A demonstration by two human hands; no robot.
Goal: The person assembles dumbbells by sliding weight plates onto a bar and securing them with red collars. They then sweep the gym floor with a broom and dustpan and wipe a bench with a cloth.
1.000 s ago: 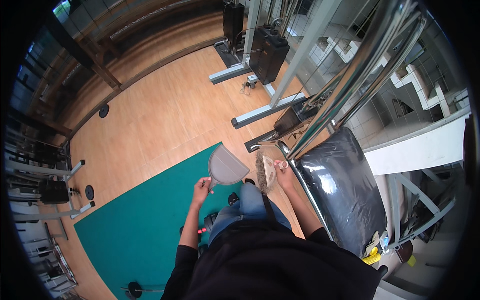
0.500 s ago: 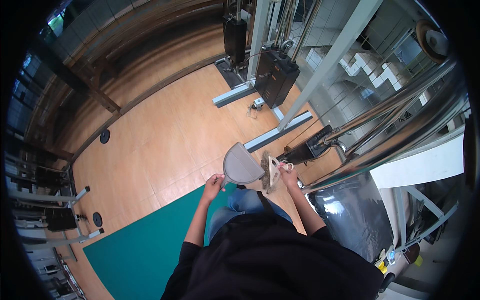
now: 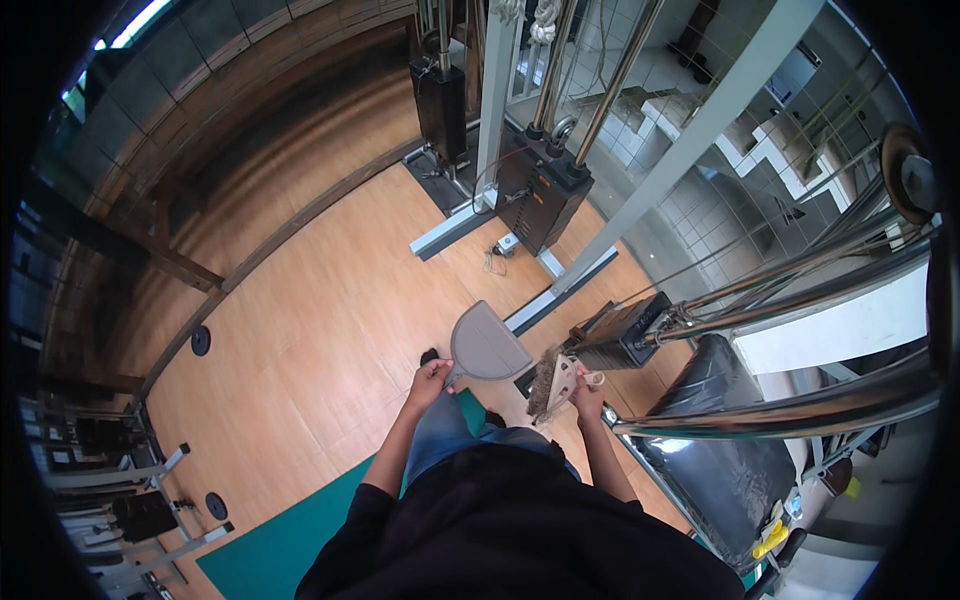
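My left hand (image 3: 432, 380) is closed round the short handle of a grey dustpan (image 3: 487, 340), whose broad pan points away from me over the tiled floor. In my right hand (image 3: 588, 392) is a beige hand brush (image 3: 566, 379), gripped near the loop at its end. Its grey-brown bristles (image 3: 542, 384) face left, toward the dustpan, with a small gap between the two. Both things are held in front of my legs, above the floor. The inside of the pan looks bare from here.
Ahead stands a cable machine with black weight stacks (image 3: 545, 190) and a pale metal frame (image 3: 560, 300). A black padded bench (image 3: 715, 460) and chrome bars (image 3: 780, 410) are close on the right. A green mat (image 3: 290, 530) lies at lower left, near weight plates (image 3: 215, 506) and a rack.
My body has moved forward, away from the green mat, with one foot now showing ahead. The brush has turned, so its bristles slant more; both hands keep their holds.
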